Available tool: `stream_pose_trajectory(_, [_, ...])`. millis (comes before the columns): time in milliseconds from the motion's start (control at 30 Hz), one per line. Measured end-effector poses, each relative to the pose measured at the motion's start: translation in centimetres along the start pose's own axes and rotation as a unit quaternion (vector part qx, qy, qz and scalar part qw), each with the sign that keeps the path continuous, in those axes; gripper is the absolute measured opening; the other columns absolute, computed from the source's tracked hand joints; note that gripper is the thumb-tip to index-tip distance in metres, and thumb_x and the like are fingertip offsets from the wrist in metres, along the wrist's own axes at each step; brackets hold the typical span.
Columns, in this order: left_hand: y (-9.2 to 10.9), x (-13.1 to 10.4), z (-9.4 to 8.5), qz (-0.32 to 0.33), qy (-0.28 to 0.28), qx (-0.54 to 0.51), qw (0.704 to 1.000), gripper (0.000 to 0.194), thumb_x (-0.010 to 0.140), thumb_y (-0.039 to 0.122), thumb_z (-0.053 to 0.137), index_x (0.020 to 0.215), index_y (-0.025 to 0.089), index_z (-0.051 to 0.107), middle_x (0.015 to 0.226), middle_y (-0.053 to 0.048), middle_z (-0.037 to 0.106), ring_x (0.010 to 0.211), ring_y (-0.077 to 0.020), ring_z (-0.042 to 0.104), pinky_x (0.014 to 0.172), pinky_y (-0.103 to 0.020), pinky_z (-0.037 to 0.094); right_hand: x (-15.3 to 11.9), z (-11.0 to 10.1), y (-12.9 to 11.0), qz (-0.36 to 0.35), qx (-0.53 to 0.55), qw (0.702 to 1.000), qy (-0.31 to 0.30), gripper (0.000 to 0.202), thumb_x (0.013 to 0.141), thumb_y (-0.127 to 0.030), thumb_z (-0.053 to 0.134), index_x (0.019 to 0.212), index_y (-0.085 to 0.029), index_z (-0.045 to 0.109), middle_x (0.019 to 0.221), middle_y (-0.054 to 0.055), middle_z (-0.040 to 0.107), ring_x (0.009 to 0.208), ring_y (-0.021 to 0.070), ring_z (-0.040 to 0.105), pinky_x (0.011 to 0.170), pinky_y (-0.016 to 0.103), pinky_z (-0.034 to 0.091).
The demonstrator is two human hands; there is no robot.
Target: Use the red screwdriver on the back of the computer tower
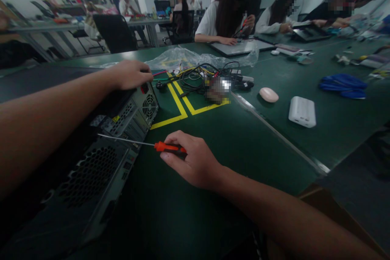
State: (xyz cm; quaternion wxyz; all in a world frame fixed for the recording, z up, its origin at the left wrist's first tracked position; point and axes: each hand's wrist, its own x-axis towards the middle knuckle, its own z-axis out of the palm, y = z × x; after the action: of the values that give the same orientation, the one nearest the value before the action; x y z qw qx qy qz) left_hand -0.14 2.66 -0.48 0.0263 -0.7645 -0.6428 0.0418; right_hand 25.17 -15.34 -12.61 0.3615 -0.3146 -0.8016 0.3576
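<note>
A black desktop computer case (100, 170) lies on the green table at the left, its metal back panel turned toward the right. My left hand (131, 74) rests on the far end of the case, near the round fan grille (149, 106), fingers stretched over its edge. In my right hand (191, 160) is a screwdriver (170, 147) with an orange and black handle. Its long thin shaft points left, and the tip is over the back panel between the slots and the honeycomb vent (91, 172). Whether the tip touches the case I cannot tell.
Beyond the case lie tangled cables (195, 77) and clear plastic wrap (201, 57). Yellow tape (170, 121) marks the table. To the right are a pink oval object (269, 95), a white box-shaped device (302, 111) and a blue bundle (343, 85). Several people work across the table.
</note>
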Motion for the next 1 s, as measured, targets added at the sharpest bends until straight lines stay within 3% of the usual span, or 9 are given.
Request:
stream_pose_trajectory(233, [0.34, -0.27, -0.25, 0.003, -0.009, -0.013, 1.0, 0.075, 0.102, 0.053, 0.035, 0.143, 0.007, 0.079, 0.13, -0.025, 0.081, 0.116, -0.0405, 0.075, 0.108, -0.05, 0.056, 0.23, -0.17, -0.33, 0.001, 0.002, 1.0, 0.001, 0.021, 0.107, -0.044, 0.07, 0.113, -0.023, 0.072, 0.105, 0.005, 0.08, 0.083, 0.0194, 0.067, 0.081, 0.035, 0.049])
stream_pose_trajectory(567, [-0.08, -0.02, -0.08, -0.003, 0.004, -0.024, 1.0, 0.069, 0.102, 0.053, 0.04, 0.139, 0.015, 0.084, 0.131, -0.02, 0.083, 0.119, -0.04, 0.075, 0.108, -0.049, 0.056, -0.01, -0.05, -0.2, 0.001, 0.004, 1.0, -0.002, 0.024, 0.11, -0.047, 0.07, 0.113, -0.023, 0.074, 0.102, 0.004, 0.079, 0.081, 0.019, 0.066, 0.078, 0.034, 0.049])
stream_pose_trajectory(767, [0.05, -0.01, -0.08, 0.001, -0.002, -0.009, 1.0, 0.069, 0.102, 0.049, 0.038, 0.14, 0.011, 0.081, 0.133, -0.021, 0.081, 0.117, -0.0379, 0.074, 0.108, -0.047, 0.055, -0.01, 0.1, 0.03, -0.004, -0.002, 1.0, 0.005, 0.027, 0.115, -0.047, 0.066, 0.113, -0.021, 0.076, 0.102, 0.005, 0.078, 0.084, 0.0188, 0.068, 0.079, 0.034, 0.049])
stream_pose_trajectory(867, [0.1, -0.02, -0.02, 0.004, -0.001, -0.013, 1.0, 0.072, 0.103, 0.051, 0.037, 0.141, 0.009, 0.08, 0.13, -0.023, 0.082, 0.117, -0.0398, 0.074, 0.109, -0.049, 0.055, -0.11, 0.19, -0.12, 0.008, 0.001, 1.0, 0.003, 0.026, 0.116, -0.046, 0.064, 0.119, -0.023, 0.074, 0.105, 0.005, 0.08, 0.088, 0.0196, 0.07, 0.081, 0.034, 0.051])
stream_pose_trajectory(1000, [0.2, -0.13, -0.06, 0.01, 0.0, -0.01, 1.0, 0.075, 0.104, 0.052, 0.034, 0.143, 0.007, 0.08, 0.133, -0.026, 0.081, 0.121, -0.0423, 0.074, 0.111, -0.051, 0.055, -0.25, 0.23, -0.27, 0.031, 0.019, 0.999, -0.006, 0.037, 0.109, -0.049, 0.075, 0.135, -0.025, 0.064, 0.105, 0.003, 0.081, 0.082, 0.02, 0.07, 0.077, 0.034, 0.052])
